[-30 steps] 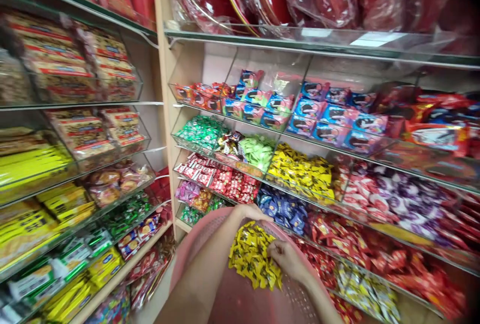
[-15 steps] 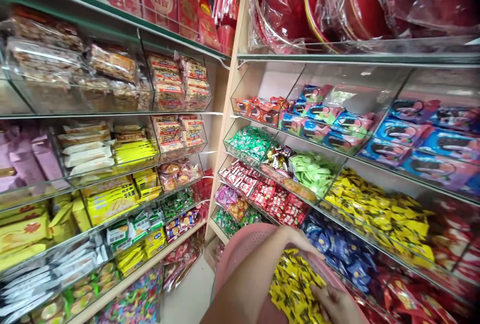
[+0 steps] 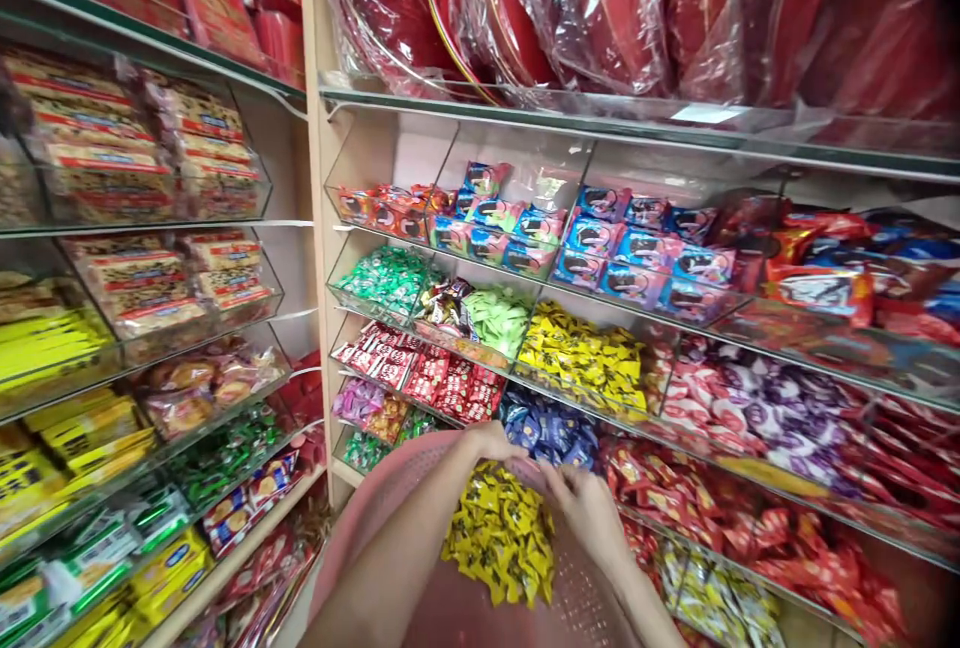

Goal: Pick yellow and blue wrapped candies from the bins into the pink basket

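Note:
A pink plastic basket [image 3: 352,518] with small holes in its wall stands in front of me, tilted toward me. Inside it lies a heap of yellow wrapped candies [image 3: 502,533]. My left hand [image 3: 489,442] reaches across the basket and is closed over its far rim, fingers pointing right. Just to the right, my right hand [image 3: 581,496] is closed on the same rim, its fingertips close to the left hand's. Part of the rim shows between them. The undersides of both hands are hidden.
Behind the basket rise glass-fronted shelves with yellow candies [image 3: 585,353], blue candies [image 3: 551,428], red packets [image 3: 457,383] and green candies [image 3: 386,278]. A wooden upright [image 3: 313,158] marks the corner. More snack shelves stand left; plastic-wrapped red items [image 3: 615,13] fill the top.
My view has turned right. My right hand has moved from the candies' right side up to the far rim. My left hand stays at the rim.

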A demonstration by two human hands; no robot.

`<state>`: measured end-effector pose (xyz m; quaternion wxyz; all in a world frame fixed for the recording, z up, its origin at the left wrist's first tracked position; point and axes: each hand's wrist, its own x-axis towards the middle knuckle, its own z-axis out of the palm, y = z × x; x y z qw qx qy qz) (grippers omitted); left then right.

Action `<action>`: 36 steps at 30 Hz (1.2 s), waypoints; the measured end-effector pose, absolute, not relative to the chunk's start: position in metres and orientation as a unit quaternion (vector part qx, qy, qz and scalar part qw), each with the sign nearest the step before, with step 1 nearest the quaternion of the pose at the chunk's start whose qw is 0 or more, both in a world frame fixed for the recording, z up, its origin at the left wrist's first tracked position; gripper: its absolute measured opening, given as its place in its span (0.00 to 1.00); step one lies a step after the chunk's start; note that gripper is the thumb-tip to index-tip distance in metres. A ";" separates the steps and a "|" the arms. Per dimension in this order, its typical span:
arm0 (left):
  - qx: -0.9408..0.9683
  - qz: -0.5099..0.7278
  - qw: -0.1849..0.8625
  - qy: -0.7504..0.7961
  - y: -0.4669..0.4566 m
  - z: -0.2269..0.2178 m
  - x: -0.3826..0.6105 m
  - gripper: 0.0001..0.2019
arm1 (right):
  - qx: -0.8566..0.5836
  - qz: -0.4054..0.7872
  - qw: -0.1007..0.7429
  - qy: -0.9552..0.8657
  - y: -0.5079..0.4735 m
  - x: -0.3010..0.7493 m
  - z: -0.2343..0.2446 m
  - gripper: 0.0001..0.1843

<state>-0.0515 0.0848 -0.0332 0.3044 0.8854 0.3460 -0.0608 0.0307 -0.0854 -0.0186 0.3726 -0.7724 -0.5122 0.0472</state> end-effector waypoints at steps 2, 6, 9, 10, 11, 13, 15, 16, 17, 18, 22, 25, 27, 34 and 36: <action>0.881 -0.059 0.318 0.345 0.086 -0.034 -0.053 0.26 | -0.757 0.003 0.386 -0.527 -0.080 0.041 0.014 0.25; 0.882 -0.057 0.328 0.333 0.089 -0.035 -0.055 0.26 | -0.747 -0.093 0.368 -0.546 -0.058 0.076 0.072 0.18; 0.882 -0.049 0.332 0.332 0.089 -0.037 -0.056 0.27 | -0.738 -0.159 0.320 -0.573 -0.037 0.106 0.094 0.13; 0.881 -0.046 0.333 0.334 0.089 -0.037 -0.056 0.27 | -0.737 -0.182 0.301 -0.577 -0.031 0.113 0.096 0.13; 0.879 -0.045 0.335 0.336 0.089 -0.037 -0.056 0.27 | -0.739 -0.203 0.284 -0.577 -0.026 0.119 0.098 0.14; 0.877 -0.041 0.342 0.335 0.088 -0.037 -0.057 0.27 | -0.748 -0.228 0.252 -0.570 -0.019 0.127 0.098 0.16; 0.875 -0.038 0.348 0.333 0.088 -0.036 -0.057 0.27 | -0.760 -0.233 0.228 -0.562 -0.015 0.129 0.096 0.18; 0.875 -0.037 0.349 0.334 0.088 -0.036 -0.057 0.27 | -0.764 -0.233 0.218 -0.560 -0.013 0.129 0.096 0.19; 0.874 -0.036 0.348 0.337 0.088 -0.037 -0.057 0.27 | -0.768 -0.233 0.210 -0.558 -0.011 0.129 0.095 0.18; 0.873 -0.036 0.347 0.340 0.088 -0.038 -0.057 0.27 | -0.771 -0.233 0.203 -0.557 -0.009 0.129 0.095 0.17; 0.871 -0.037 0.352 0.342 0.091 -0.042 -0.056 0.25 | -0.776 -0.243 0.193 -0.550 -0.008 0.133 0.099 0.13; 0.868 -0.039 0.358 0.343 0.092 -0.043 -0.056 0.24 | -0.761 -0.262 0.255 -0.536 -0.019 0.134 0.105 0.13; 0.866 -0.043 0.359 0.345 0.093 -0.040 -0.056 0.23 | -0.734 -0.277 0.333 -0.524 -0.031 0.127 0.105 0.13; 0.856 -0.039 0.419 0.299 0.096 -0.042 -0.053 0.16 | -0.662 -0.073 0.579 -0.470 -0.051 0.052 0.031 0.14; 0.842 -0.036 0.457 0.284 0.099 -0.048 -0.053 0.13 | -0.664 0.050 0.604 -0.439 -0.050 0.032 -0.007 0.16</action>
